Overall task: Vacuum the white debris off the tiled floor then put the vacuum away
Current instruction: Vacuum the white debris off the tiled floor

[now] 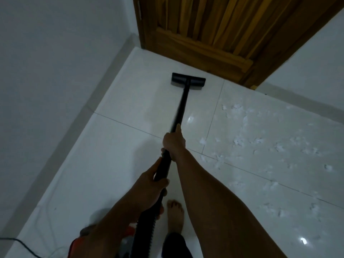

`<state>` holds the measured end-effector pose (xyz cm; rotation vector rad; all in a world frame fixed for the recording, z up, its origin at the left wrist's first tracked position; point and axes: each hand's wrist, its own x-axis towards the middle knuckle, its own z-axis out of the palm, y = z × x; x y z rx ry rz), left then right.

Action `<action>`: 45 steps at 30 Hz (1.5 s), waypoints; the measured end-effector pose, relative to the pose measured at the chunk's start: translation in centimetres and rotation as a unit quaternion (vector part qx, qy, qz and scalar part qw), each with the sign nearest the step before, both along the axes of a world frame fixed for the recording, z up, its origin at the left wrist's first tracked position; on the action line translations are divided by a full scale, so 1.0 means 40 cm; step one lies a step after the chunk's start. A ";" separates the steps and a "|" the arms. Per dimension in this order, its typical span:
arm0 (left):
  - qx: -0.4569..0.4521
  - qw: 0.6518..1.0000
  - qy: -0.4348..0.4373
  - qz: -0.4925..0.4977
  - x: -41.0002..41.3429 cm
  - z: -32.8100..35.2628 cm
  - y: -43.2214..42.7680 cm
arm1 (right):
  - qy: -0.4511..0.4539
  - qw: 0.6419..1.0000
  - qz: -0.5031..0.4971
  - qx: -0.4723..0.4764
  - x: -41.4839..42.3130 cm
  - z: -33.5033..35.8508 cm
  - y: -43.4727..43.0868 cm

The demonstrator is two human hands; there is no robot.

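A black vacuum wand runs from my hands out to a flat black floor head, which rests on the white tiled floor near the wooden door. My right hand grips the wand higher up. My left hand holds the thicker handle lower down, where the ribbed black hose begins. White debris lies scattered over the tiles to the right of the wand, apart from the floor head.
A wooden door stands at the back. Grey-white walls close the left side and back right. My bare foot is below the hands. A red vacuum body and a dark cable sit bottom left.
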<state>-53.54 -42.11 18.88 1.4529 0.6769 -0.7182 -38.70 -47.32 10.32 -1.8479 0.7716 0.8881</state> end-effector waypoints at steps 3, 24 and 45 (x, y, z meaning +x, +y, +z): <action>-0.005 1.000 -0.019 -0.016 -0.152 0.023 0.025 | -0.032 0.999 0.018 0.018 -0.155 0.047 0.000; 0.035 0.986 -0.083 -0.142 -1.151 0.188 -0.123 | -0.021 0.997 0.058 -0.036 -1.205 0.186 -0.212; -0.020 0.987 -0.019 -0.161 -1.838 0.194 -0.137 | 0.014 0.999 -0.041 -0.003 -1.912 0.214 -0.239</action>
